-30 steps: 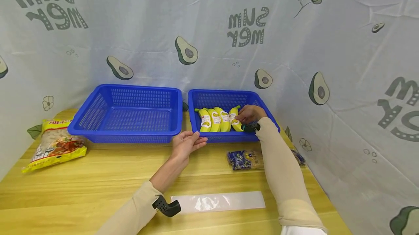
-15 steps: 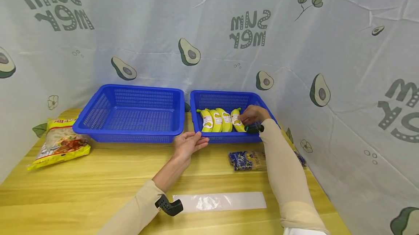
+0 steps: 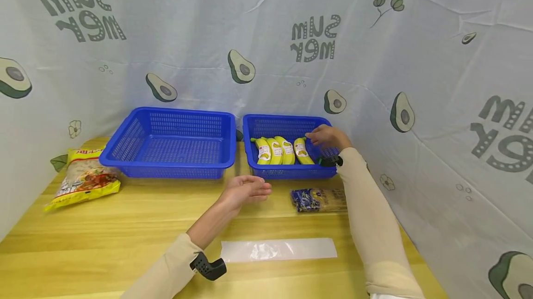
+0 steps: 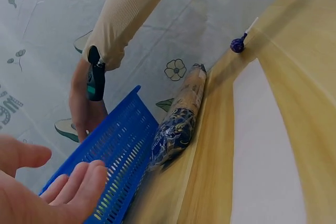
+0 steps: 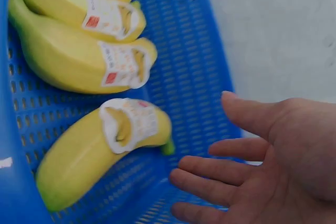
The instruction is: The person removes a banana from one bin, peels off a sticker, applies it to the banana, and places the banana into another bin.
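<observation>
Several yellow bananas (image 3: 282, 151) with white labels lie side by side in the right blue basket (image 3: 287, 125). My right hand (image 3: 329, 136) hovers open over the basket's right part, just beside the rightmost banana (image 5: 97, 148), holding nothing. My left hand (image 3: 246, 189) is open, palm up, above the wooden table in front of that basket's left corner, touching nothing. In the left wrist view the left hand's fingers (image 4: 73, 187) are spread near the basket's wall (image 4: 121, 145).
An empty blue basket (image 3: 166, 144) stands left of the banana basket. A dark blue snack packet (image 3: 318, 199) lies before the right basket. A clear plastic bag (image 3: 278, 249) lies flat near the front edge. A yellow noodle packet (image 3: 83, 181) rests far left. Patterned cloth surrounds the table.
My right hand let go of the rightmost banana and lifted back to the right. My left hand came off the basket's front rim and drew back over the table.
</observation>
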{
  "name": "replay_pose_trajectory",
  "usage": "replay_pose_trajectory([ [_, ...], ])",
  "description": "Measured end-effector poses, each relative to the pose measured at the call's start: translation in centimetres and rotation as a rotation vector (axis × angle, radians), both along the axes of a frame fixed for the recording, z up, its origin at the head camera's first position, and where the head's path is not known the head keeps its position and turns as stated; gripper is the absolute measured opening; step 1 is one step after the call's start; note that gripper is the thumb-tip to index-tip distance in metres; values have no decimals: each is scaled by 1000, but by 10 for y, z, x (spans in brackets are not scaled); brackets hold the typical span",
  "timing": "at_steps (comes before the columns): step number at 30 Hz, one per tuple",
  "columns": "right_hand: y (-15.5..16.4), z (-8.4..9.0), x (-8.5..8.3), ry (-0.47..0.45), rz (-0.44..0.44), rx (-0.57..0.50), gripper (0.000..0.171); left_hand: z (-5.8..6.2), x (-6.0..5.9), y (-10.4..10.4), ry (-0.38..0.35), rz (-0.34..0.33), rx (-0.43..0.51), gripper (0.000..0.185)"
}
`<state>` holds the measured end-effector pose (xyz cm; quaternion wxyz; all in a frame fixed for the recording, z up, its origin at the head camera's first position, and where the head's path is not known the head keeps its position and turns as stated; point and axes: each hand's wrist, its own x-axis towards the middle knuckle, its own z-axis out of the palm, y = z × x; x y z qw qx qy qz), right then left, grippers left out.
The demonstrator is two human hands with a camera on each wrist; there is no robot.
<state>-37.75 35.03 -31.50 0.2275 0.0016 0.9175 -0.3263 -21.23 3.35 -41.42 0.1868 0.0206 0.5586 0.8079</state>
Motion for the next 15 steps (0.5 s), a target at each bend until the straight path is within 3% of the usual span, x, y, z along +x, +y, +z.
replay_pose_trajectory([
  [5,-5,20,4,145,82,123,70,9,9,-8,96,-157,-72,24],
  [9,-17,33,11,263,173,236,74,22,16,-20,194,-225,-122,31],
  [11,-28,40,16,329,221,279,75,32,17,-27,268,-208,-148,33],
  [15,-57,48,30,448,294,327,72,54,19,-44,396,-101,-181,32],
])
